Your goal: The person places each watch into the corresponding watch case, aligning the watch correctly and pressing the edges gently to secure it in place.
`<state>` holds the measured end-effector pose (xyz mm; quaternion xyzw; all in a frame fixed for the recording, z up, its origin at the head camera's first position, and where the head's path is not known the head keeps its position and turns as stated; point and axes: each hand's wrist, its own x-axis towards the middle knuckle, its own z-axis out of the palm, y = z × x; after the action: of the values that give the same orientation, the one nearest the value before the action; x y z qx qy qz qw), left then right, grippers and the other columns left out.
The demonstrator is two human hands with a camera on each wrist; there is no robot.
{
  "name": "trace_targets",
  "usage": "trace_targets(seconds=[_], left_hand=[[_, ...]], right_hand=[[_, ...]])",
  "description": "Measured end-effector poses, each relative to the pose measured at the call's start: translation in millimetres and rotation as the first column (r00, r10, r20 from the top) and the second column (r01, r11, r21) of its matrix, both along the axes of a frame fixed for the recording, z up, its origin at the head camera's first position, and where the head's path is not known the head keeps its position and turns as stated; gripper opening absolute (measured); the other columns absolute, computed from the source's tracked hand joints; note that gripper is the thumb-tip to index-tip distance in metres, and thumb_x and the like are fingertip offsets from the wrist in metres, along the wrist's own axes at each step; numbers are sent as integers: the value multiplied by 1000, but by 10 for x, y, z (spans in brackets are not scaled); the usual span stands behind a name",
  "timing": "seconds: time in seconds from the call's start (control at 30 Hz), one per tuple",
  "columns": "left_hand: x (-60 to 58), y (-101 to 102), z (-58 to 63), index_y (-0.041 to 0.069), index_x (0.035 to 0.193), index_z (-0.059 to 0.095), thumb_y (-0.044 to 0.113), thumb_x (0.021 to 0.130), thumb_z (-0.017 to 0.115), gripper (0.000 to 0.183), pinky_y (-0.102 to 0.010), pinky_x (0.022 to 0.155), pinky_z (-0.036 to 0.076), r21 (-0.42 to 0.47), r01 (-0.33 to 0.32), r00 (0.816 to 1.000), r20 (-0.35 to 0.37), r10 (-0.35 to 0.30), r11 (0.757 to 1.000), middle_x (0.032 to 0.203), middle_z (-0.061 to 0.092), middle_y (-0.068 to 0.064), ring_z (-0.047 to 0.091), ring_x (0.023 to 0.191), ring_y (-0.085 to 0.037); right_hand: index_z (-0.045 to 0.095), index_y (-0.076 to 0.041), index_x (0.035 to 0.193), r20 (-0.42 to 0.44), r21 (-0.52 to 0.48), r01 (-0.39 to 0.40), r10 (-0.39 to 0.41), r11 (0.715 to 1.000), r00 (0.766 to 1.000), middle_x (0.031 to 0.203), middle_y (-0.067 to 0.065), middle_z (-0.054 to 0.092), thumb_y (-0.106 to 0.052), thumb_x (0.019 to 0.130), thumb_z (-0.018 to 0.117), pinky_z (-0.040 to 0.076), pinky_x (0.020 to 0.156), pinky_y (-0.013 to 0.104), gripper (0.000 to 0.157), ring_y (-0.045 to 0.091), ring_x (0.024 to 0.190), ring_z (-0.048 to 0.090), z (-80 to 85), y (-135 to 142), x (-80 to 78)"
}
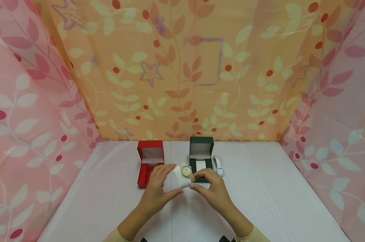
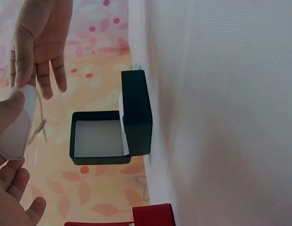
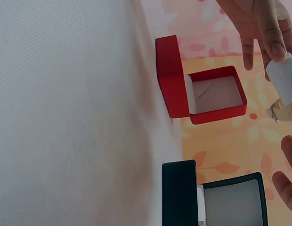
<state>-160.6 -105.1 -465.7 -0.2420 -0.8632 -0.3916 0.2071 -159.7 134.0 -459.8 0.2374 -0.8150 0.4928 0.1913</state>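
Held up above the middle of a white table [image 1: 94, 201], between left hand [image 1: 158, 189] and right hand [image 1: 214, 186]: a watch [image 1: 186, 170] with a pale strap [image 1: 192, 178], set against a white cushion [image 1: 180, 178]. Gripped at the cushion's left side between left thumb and fingertips; pinched at the right, by strap and cushion edge, between right thumb and forefinger, with the other right fingers loosely spread in the left wrist view. In that view, strap and buckle [image 2: 41, 126] standing partly off the cushion; hard to tell whether fastened. Farther back on the left, an open red box [image 1: 150, 144]; farther right, an open green box [image 1: 201, 140] with a white insert [image 1: 201, 164]; just right of it, a second watch [image 1: 220, 171]. Probably light overall, with soft, yielding cushion, flexible strap and easily scratched glass. Best held by the cushion's sides, clear of the watch face.
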Motion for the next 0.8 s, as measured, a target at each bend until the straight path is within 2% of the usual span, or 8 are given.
trace_targets(seconds=[0.23,0.4,0.6,0.8], left_hand=[[-3,5,-16,23,146,54,34,71,95,86,-48,99,55,6,-13,999,-48,14,1000,141,58,10,48,127,-12],[8,6,-14,21,144,57,36,72,94,83,-44,98,55,18,-31,997,-64,32,999,138,60,10,49,125,-10],[11,11,8,17,143,58,35,69,96,85,-45,100,49,26,-28,995,-92,31,999,136,63,5,50,124,-16],[12,17,3,15,140,60,35,67,97,84,-44,102,44,43,-30,993,-109,34,999,132,65,3,50,123,-19]], right_hand=[[72,-29,101,12,-15,9,-8,1000,1000,101,-17,69,-22,77,90,55,86,27,31,9,101,63,3,-7,3],[73,-30,101,-10,-24,10,-10,1000,1000,99,-17,70,-21,77,90,54,86,27,30,10,100,62,-3,-18,7],[73,-28,101,-52,-21,30,-31,999,998,97,-14,69,-17,76,91,54,82,26,33,10,97,62,-26,-51,11],[72,-30,102,-44,-35,53,-55,998,998,98,-17,67,-16,78,91,54,82,26,33,8,97,63,-41,-81,40]])
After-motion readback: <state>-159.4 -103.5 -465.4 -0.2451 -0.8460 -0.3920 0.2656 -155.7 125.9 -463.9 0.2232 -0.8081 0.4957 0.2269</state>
